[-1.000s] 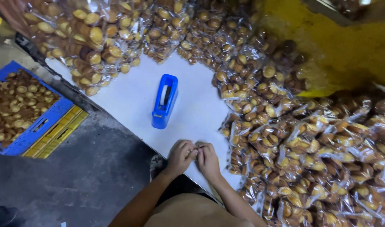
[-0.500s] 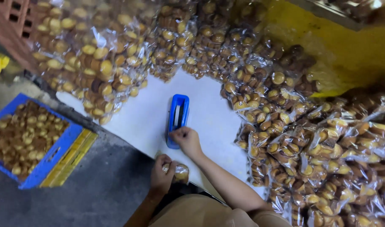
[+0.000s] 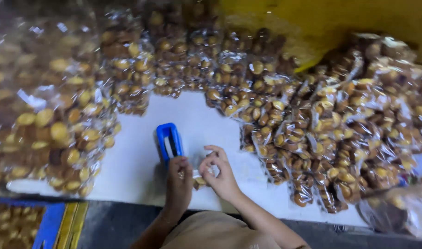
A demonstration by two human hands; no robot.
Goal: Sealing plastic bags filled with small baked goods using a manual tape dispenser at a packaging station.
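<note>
Both hands, left hand (image 3: 179, 177) and right hand (image 3: 219, 173), pinch small clear bag (image 3: 198, 175) beside blue sealer (image 3: 169, 142); keep bag neck gathered tight, level

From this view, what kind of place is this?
Likely a small snack packing spot: heaps of clear bags of biscuits ring a white work surface, with a blue sealer by both hands.
</note>
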